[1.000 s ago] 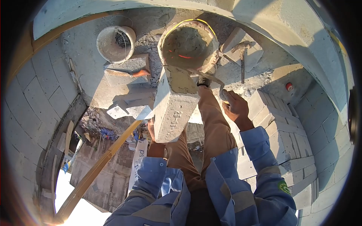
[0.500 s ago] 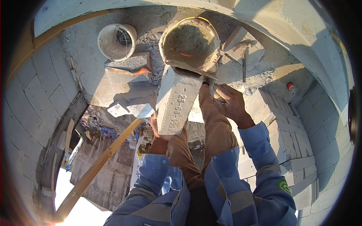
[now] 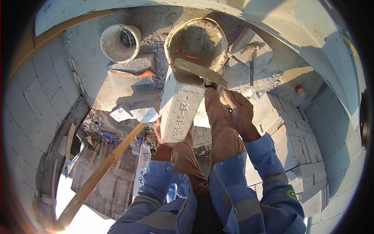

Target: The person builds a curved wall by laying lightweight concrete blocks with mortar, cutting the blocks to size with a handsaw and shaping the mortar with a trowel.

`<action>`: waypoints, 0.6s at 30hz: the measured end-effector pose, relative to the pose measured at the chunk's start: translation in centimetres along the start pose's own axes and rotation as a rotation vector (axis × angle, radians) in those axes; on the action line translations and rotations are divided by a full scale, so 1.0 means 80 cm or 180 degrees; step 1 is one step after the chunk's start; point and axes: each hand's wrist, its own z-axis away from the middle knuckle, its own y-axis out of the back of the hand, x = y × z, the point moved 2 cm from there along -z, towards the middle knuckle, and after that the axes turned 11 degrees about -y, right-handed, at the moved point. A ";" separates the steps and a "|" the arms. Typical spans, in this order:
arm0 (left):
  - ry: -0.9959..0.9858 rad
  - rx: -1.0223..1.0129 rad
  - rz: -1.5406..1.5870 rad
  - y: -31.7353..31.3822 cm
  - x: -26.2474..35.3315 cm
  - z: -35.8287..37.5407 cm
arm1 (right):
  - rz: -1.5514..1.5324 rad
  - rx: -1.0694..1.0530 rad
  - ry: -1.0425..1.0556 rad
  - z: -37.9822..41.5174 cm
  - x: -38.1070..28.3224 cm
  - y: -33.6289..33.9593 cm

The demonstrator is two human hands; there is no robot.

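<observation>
A long pale block (image 3: 180, 113) with numbers stamped on it is held up in front of my legs. My left hand (image 3: 157, 130) grips its lower left side, most of the fingers hidden behind it. My right hand (image 3: 239, 111) is closed round the handle of a trowel (image 3: 200, 72). The trowel's flat blade lies over the block's far end, where grey mortar (image 3: 187, 77) shows. Just beyond stands a round bucket (image 3: 223, 43) with mortar inside and a yellow strip on its rim.
At the upper left are a second bucket (image 3: 107, 43) and a saw with an orange handle (image 3: 145, 73) on a block. A hammer (image 3: 251, 58) lies at the upper right. Stacked blocks (image 3: 290, 136) stand on the right; a wooden beam (image 3: 103, 171) slants across the lower left.
The trowel blade has risen and tilted over the block's end, exposing more mortar. My right hand has turned slightly, and the block has shifted a little down and left.
</observation>
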 end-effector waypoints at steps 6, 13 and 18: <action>0.0046 0.0016 0.0059 0.008 0.003 -0.004 | -0.0198 0.0037 0.0117 0.039 -0.020 0.018; -0.0027 0.0044 -0.0054 0.015 -0.002 0.005 | 0.0037 -0.0218 -0.1178 -0.024 0.072 -0.071; 0.0019 0.0254 0.0067 0.048 0.012 0.027 | 0.0470 -0.1370 -0.2120 -0.167 0.146 -0.209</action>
